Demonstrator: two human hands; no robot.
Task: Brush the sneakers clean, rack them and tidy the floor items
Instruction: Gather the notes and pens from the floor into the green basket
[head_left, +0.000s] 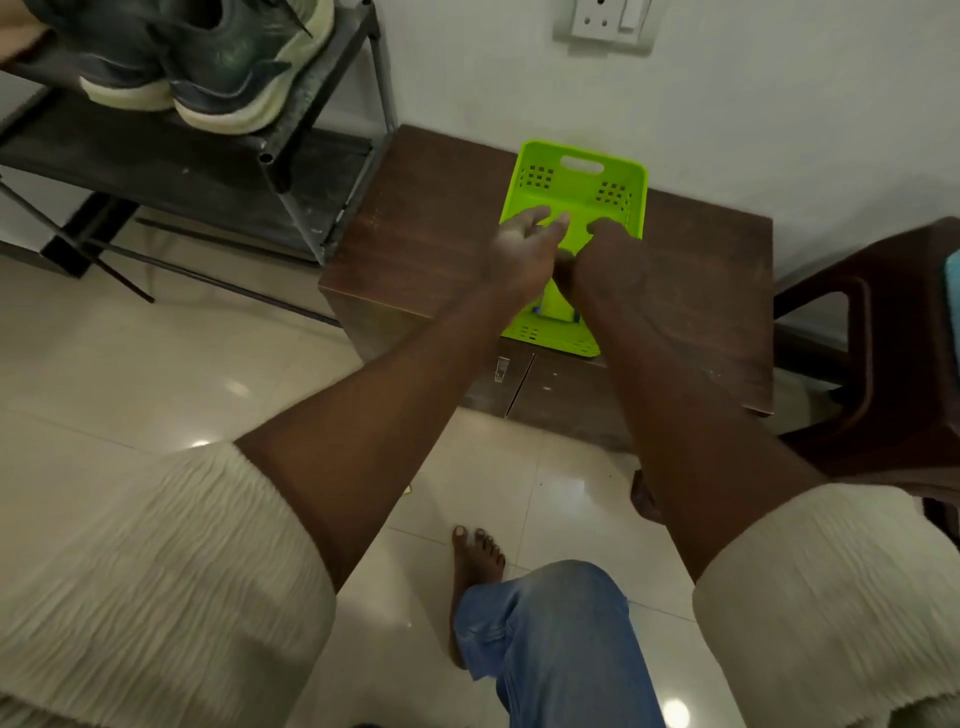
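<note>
Nearest to me, below the fingers, a knee in blue jeans (550, 623) is raised over a bare foot (475, 561) planted on the glossy tiled floor (156, 364). A cream ribbed sleeve sits on each arm, the left sleeve (156, 597) and the right sleeve (831, 597), both pushed up so the forearms are bare.

Both arms reach forward and meet over a lime-green basket (582, 195). My left hand (522, 254) has its fingers (535, 214) loosely spread and nearly straight above the basket floor, pinching nothing that I can see. My right hand (610, 265) is just beside it, almost touching, back up, its fingers bent down into the basket. They are hidden from me, so I cannot tell whether they hold anything. Just below the two wrists, a bit of something blue (540, 310) shows inside the basket, though I cannot make out what it is.

The basket rests on a low dark wooden bench (426, 223) set against the wall, its near end at the bench's front edge.

Well to the left of the fingers and farther back stands a metal shoe rack (306, 171), just beside the bench. The sneakers (218, 67), dark with pale soles, sit side by side on its top shelf. To the right of the fingers is a dark brown stool (883, 322). Beyond the fingers, high on the white wall, is a socket plate (605, 21).
</note>
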